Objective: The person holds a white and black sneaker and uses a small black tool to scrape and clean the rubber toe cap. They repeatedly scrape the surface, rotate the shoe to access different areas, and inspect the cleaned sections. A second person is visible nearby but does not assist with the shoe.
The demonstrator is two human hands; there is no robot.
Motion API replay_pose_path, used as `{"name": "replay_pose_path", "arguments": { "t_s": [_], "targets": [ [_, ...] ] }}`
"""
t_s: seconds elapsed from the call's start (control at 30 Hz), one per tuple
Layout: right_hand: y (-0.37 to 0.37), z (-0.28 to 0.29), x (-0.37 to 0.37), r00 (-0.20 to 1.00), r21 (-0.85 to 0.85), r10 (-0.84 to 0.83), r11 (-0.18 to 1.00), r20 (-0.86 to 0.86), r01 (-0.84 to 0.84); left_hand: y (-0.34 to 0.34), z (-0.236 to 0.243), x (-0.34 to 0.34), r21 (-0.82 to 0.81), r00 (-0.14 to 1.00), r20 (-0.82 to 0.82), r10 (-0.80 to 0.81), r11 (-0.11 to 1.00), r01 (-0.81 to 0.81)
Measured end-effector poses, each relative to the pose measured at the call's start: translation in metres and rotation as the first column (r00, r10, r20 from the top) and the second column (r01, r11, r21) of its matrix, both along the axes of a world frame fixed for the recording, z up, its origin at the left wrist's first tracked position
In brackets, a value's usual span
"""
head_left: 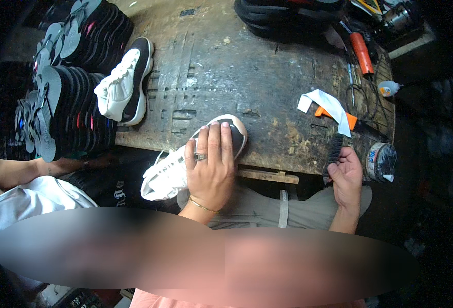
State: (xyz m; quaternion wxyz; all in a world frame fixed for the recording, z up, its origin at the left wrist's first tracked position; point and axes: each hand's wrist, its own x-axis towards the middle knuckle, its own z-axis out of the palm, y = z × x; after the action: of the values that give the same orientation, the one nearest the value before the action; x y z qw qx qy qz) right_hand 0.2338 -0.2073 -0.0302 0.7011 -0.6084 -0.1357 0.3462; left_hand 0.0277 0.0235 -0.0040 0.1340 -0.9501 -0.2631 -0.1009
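My left hand (211,159), with a ring and a gold bracelet, lies over the toe of a white sneaker with black trim (167,174) and grips it. The sneaker rests at the table's near edge, its heel jutting toward me and its sole partly hidden. In my right hand (347,172), at the table's near right edge, is a narrow brush with black bristles (334,149), held upright between thumb and fingers. Its far end is close to a white strip (329,100). The matching sneaker (126,84) lies on the table farther left.
Stacks of black and grey flip-flops (72,97) line the left side. On the right are an orange-handled tool (350,120), a round tin (382,161), a small white bottle (389,89) and a red-handled tool (361,54). Dark footwear (283,20) sits at the back. Another person's arm (36,169) is at left.
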Motion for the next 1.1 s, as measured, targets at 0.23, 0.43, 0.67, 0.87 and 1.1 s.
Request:
{"name": "replay_pose_path", "arguments": {
  "t_s": [0.23,0.43,0.67,0.87,1.1],
  "targets": [
    [0.007,-0.007,0.000,0.999,-0.002,-0.010,1.000,-0.036,0.010,0.003,-0.006,0.005,-0.003,0.997,0.068,0.046,0.999,-0.046],
    [0.007,-0.009,-0.004,1.000,0.005,-0.002,1.000,-0.019,0.003,0.004,-0.002,0.009,-0.052,0.999,0.041,0.030,0.998,-0.028],
    [-0.011,0.015,0.007,0.992,0.071,-0.116,0.991,0.055,0.112,0.002,-0.006,0.002,-0.052,0.998,-0.046,0.041,0.998,-0.044],
    [-0.079,0.053,0.034,0.816,0.219,-0.458,0.888,0.351,0.405,-0.005,-0.005,0.009,-0.106,0.998,0.064,0.000,0.994,0.007],
    [-0.110,0.047,0.041,0.507,0.148,-0.652,0.684,0.563,0.714,-0.008,-0.006,0.001,-0.082,0.995,0.073,-0.061,0.994,0.067]
  ]
}}
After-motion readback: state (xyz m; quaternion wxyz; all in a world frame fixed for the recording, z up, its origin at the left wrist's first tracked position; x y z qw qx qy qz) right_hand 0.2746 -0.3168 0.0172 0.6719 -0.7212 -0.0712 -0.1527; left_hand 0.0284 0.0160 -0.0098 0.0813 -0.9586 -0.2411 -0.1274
